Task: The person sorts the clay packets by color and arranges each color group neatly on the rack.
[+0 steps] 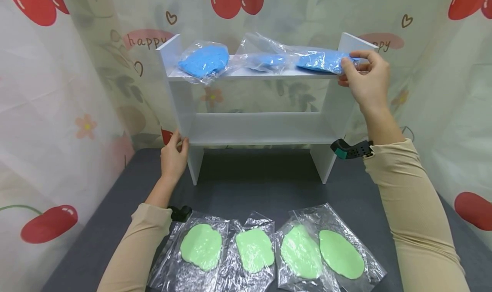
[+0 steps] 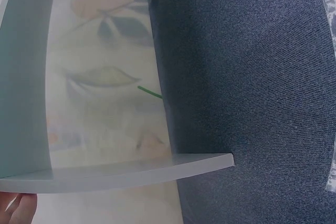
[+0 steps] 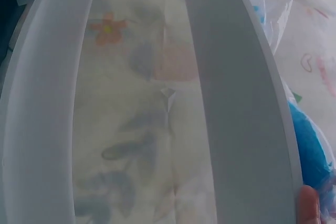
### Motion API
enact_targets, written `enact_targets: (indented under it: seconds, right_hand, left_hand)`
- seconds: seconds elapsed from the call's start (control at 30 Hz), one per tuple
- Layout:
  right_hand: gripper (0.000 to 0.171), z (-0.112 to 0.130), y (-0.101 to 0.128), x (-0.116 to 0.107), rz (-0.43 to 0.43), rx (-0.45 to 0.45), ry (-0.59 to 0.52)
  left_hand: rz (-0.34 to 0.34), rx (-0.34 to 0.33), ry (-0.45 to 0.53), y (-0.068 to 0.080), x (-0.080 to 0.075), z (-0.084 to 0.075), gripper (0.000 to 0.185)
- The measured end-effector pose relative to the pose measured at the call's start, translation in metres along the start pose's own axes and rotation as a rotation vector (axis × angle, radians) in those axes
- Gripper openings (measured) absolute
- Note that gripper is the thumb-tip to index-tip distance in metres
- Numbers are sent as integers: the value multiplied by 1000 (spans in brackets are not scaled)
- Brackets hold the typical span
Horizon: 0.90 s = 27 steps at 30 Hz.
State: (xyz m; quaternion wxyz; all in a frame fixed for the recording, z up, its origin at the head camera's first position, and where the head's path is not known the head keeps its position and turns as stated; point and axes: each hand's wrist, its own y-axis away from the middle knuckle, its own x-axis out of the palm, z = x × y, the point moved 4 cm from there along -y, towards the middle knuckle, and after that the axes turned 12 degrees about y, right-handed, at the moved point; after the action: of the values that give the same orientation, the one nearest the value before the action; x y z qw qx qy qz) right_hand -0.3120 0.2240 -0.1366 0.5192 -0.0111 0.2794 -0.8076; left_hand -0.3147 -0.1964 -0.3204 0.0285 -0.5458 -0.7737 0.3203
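The left hand is at the lower left side panel of the white shelf, at about 8 o'clock from the shelf's middle. Its fingers and thumb wrap the front edge of that panel just beside the lower board, probably to keep the light shelf steady while the other hand works above. In the left wrist view only some fingertips show under the board edge, with the dark table cloth to the right.

On the upper board, from left to right, lie three clear bags of blue clay: the first blue bag at about 11 o'clock, the small middle bag at 12 o'clock, and the third blue bag at about 1 o'clock. The right hand pinches the right end of this third bag between thumb and fingers, so the bag lies flat on the board, against the right side panel. The right wrist view shows one fingertip touching blue clay in plastic.

Near the viewer, at 6 o'clock on the table, four green clay bags lie in a row, flat, with their edges overlapping a little. Behind the shelf hangs a cherry-print curtain.
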Motion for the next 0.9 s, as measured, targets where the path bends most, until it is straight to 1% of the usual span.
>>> enact_targets:
  seconds: [0.07, 0.17, 0.3, 0.4, 0.6, 0.73, 0.8, 0.9]
  right_hand:
    - [28, -1, 1, 0, -8, -10, -15]
    - [25, -4, 2, -1, -11, -20, -69]
    - [25, -8, 5, -4, -5, -28, -180]
    - [27, -10, 10, -6, -1, -40, -232]
    - [29, -15, 21, -14, 7, -42, -191]
    - [30, -22, 29, -16, 33, -35, -201]
    - [33, -25, 34, -16, 55, -40, -170]
    - [38, -30, 42, -15, 96, -64, -76]
  left_hand:
    - [0, 0, 2, 0, 0, 0, 44]
    - [-3, 0, 2, 0, 0, 1, 44]
    - [-3, -1, -1, 0, 0, 0, 43]
    - [-2, 0, 1, 0, 0, -1, 44]
    - [-3, 2, 7, 0, 0, -1, 45]
    - [-11, 2, 6, 0, 0, -1, 44]
    - [-12, -2, 1, 0, 0, -1, 44]
    - [-16, -5, -2, 0, 0, 0, 44]
